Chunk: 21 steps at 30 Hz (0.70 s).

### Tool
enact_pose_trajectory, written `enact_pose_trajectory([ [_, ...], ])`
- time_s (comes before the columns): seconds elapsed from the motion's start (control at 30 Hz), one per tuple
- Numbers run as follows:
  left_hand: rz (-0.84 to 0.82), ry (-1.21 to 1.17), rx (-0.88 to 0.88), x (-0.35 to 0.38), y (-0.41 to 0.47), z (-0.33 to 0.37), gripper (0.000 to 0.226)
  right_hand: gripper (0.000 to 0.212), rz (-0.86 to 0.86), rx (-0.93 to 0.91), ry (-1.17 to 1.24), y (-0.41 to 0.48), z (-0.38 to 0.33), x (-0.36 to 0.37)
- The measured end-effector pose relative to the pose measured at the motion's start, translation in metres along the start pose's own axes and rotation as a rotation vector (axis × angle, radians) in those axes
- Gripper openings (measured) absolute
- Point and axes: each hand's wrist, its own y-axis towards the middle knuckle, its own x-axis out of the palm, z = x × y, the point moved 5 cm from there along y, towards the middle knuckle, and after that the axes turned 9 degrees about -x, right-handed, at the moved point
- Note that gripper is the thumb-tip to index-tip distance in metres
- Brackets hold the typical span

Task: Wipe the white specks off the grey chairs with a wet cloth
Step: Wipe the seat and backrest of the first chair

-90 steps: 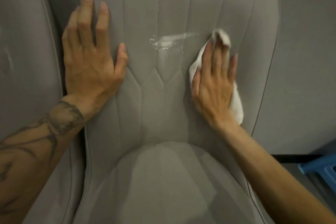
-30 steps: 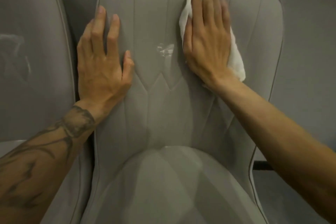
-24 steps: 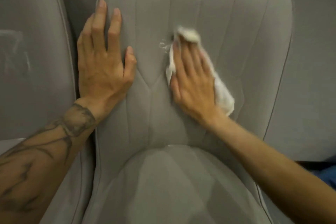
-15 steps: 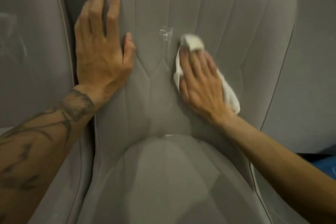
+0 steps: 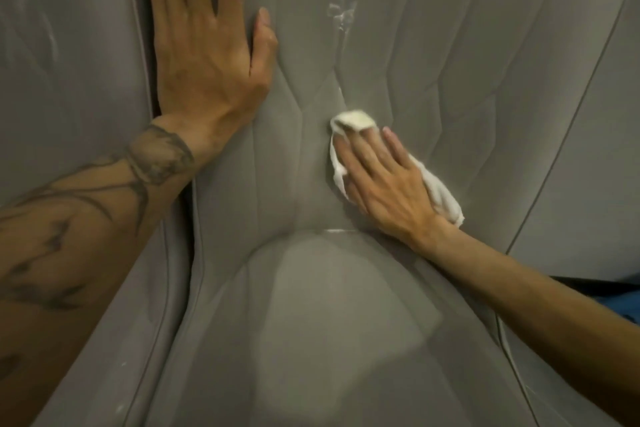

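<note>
A grey padded chair [image 5: 450, 45] fills the view, backrest above and seat below. A white smear [image 5: 341, 12] sits high on the backrest's middle panel, with a thin streak running down from it. My right hand [image 5: 384, 180] presses a white cloth [image 5: 353, 120] flat against the lower backrest, well below the smear; its fingers lie straight over the cloth, which bunches at the fingertips and trails out past the wrist. My left hand [image 5: 207, 52] rests flat with spread fingers on the backrest's left edge.
A second grey chair [image 5: 69, 62] stands close on the left, with faint white marks [image 5: 45, 31] on its backrest. A grey wall shows to the right and something blue [image 5: 623, 305] at the right edge behind my forearm.
My right hand has slid the cloth down the backrest from beside the smear to the lower part. The smear has shrunk since three seconds ago. My left hand has stayed put.
</note>
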Motion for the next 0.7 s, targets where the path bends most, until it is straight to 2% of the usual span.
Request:
enact_pose_trajectory([
  [0.07,-0.006,0.025,-0.011,0.004,-0.001,-0.001,0.06,0.063,0.032,0.086,0.01,0.002,-0.009,0.004],
  [0.2,-0.021,0.06,-0.036,0.009,-0.001,-0.003,0.065,0.055,-0.087,-0.215,0.071,-0.027,-0.041,0.013],
  [0.27,-0.004,0.051,-0.038,0.007,0.001,-0.003,0.063,0.052,-0.093,-0.278,0.06,-0.028,-0.039,0.01],
  [0.33,0.019,0.025,-0.018,0.006,0.001,-0.001,0.059,0.05,-0.023,-0.177,0.023,-0.013,-0.023,0.005],
  [0.43,0.057,0.036,-0.005,0.008,-0.001,-0.002,0.056,0.058,0.065,0.151,-0.045,0.008,-0.001,0.001],
  [0.47,0.059,0.036,-0.007,0.009,-0.001,-0.002,0.056,0.06,0.055,0.192,-0.029,0.008,-0.005,0.002],
  [0.63,0.046,0.011,-0.004,0.005,0.0,-0.001,0.057,0.057,-0.146,-0.091,0.024,-0.026,-0.034,0.007],
  [0.7,0.033,-0.017,0.002,0.002,0.002,0.001,0.059,0.057,-0.121,-0.041,-0.012,-0.014,-0.015,-0.007],
])
